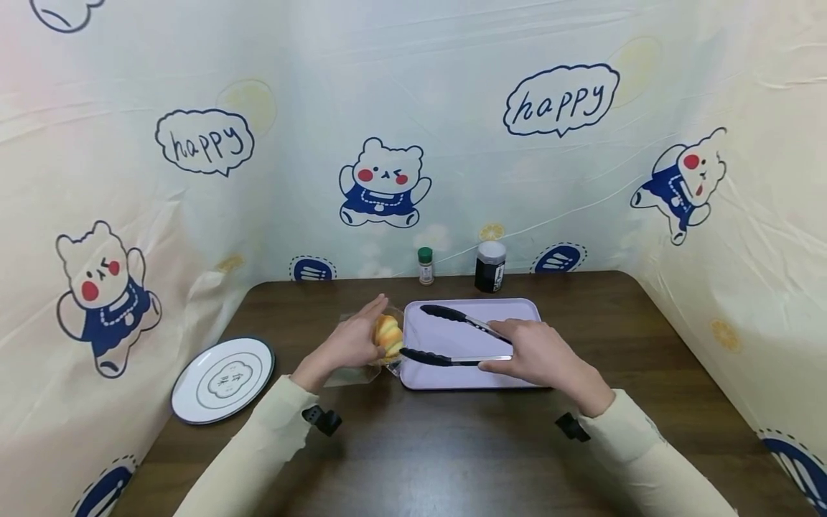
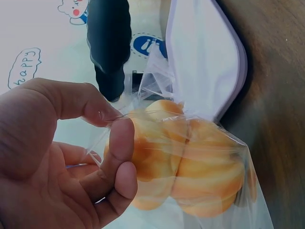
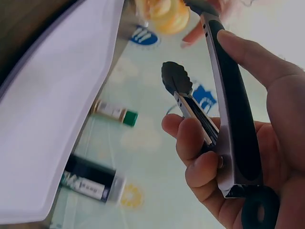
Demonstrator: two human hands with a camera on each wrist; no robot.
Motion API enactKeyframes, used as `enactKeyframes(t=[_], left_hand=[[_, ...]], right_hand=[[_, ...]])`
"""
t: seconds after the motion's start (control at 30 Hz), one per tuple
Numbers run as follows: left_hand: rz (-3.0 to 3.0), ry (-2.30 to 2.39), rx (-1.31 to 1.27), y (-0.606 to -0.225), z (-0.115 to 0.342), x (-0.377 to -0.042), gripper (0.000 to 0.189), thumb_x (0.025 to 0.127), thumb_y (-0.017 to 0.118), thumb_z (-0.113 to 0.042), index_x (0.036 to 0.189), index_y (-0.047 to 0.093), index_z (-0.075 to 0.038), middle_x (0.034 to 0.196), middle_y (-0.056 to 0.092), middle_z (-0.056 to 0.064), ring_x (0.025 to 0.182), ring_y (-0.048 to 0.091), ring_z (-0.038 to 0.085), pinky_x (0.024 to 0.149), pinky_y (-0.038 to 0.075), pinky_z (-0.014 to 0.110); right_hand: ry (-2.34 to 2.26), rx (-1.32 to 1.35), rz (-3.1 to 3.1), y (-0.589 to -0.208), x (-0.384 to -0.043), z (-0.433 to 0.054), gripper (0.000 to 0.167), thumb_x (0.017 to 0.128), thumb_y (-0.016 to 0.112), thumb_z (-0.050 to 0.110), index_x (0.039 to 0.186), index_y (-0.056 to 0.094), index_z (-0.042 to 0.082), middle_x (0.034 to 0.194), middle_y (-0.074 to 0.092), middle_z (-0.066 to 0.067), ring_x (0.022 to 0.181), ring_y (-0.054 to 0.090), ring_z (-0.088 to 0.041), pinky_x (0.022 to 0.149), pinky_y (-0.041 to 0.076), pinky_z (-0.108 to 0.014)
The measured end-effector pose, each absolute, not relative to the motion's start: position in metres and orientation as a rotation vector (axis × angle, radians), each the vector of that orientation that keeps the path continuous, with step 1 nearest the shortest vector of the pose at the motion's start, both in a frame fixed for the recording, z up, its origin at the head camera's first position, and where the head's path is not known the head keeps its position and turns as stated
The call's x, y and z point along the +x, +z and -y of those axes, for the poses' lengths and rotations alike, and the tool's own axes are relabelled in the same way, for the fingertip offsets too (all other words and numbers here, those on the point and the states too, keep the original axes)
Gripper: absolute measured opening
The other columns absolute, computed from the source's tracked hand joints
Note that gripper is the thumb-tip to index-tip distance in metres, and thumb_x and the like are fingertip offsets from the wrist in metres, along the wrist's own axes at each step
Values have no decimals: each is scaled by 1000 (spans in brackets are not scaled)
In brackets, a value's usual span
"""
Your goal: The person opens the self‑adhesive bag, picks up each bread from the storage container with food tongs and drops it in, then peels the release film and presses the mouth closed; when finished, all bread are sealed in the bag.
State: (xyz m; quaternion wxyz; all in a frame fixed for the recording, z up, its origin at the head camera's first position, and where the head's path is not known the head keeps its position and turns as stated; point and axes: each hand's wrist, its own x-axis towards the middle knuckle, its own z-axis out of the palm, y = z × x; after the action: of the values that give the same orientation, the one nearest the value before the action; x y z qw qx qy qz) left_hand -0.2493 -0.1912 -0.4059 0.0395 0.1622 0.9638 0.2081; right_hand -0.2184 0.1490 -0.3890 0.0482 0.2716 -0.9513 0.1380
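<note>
My left hand [image 1: 352, 341] pinches the edge of a clear plastic bag [image 1: 352, 376] between thumb and fingers. Inside the bag are golden bread rolls [image 2: 205, 176], seen close up in the left wrist view. In my right hand [image 1: 539, 353] are metal tongs [image 1: 461, 361] with black scalloped tips. Their two arms stand spread apart over a pale lilac tray [image 1: 423, 334], pointing left toward the bread. The lower tip overlaps the bread's right side in the head view, and nothing sits between the tips.
A white plate [image 1: 192, 380] with a dark rim lies at the table's left edge. Behind the tray stand a small green-capped bottle [image 1: 425, 271] and a dark jar [image 1: 489, 273] with a greyish lid. A printed cloth [image 1: 452, 179] hangs around the brown table [image 1: 439, 445].
</note>
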Motion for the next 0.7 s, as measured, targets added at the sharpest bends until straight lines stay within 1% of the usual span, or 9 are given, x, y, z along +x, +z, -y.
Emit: enactKeyframes(t=[0.07,0.13,0.27,0.33,0.4,0.5,0.57,0.63,0.7], left_hand=[[-2954,643,507,-406,193,-250,96,78,78,-12,158,25,-6,168,18,11,141,44,36,101,49,57],[-2954,639,517,-406,194,-250,96,78,77,-13,158,25,-5,168,18,13,141,44,37,102,47,58],[-2939,659,486,-405,196,-249,95,78,77,-12,158,25,-6,168,17,12,143,42,39,107,42,62],[-2931,669,471,-403,196,-249,95,79,77,-12,158,25,-7,168,17,11,143,40,40,109,39,65],[-2924,679,461,-402,197,-248,94,79,77,-12,158,25,-7,168,17,12,144,39,41,110,37,66],[-2915,700,443,-399,197,-246,94,80,76,-12,158,24,-8,168,16,12,144,39,41,110,37,65],[-2913,718,427,-397,197,-245,94,80,76,-11,159,24,-8,168,16,12,144,39,41,110,39,63],[-2913,736,420,-396,197,-244,94,80,76,-10,159,23,-7,168,15,12,144,39,40,109,41,61],[-2915,741,420,-395,198,-244,94,81,75,-10,159,23,-7,168,15,12,144,39,40,108,43,59]], right_hand=[[452,780,2933,-388,-221,-158,75,81,74,60,133,64,7,128,69,-13,112,68,-30,95,55,-51],[490,723,2959,-389,-226,-167,77,81,73,60,134,62,6,128,68,-15,108,67,-30,93,55,-51],[549,577,2980,-390,-235,-187,79,82,74,58,136,59,2,130,66,-21,106,66,-32,91,53,-53],[561,489,2984,-391,-239,-198,80,82,73,58,136,59,1,129,66,-22,103,65,-32,88,53,-53],[576,402,2994,-391,-243,-208,81,83,72,59,135,58,0,122,68,-22,96,63,-31,81,53,-49],[587,297,3000,-394,-249,-224,76,83,70,61,128,62,0,105,70,-17,85,58,-29,70,47,-43],[606,229,3013,-398,-252,-234,73,85,69,61,123,62,0,97,68,-15,83,56,-29,68,45,-41],[621,167,3023,-403,-255,-245,71,86,68,61,119,62,-1,94,67,-15,82,56,-31,68,46,-42],[632,114,3038,-408,-258,-254,72,87,66,60,118,60,-4,95,66,-18,83,57,-33,69,47,-45]])
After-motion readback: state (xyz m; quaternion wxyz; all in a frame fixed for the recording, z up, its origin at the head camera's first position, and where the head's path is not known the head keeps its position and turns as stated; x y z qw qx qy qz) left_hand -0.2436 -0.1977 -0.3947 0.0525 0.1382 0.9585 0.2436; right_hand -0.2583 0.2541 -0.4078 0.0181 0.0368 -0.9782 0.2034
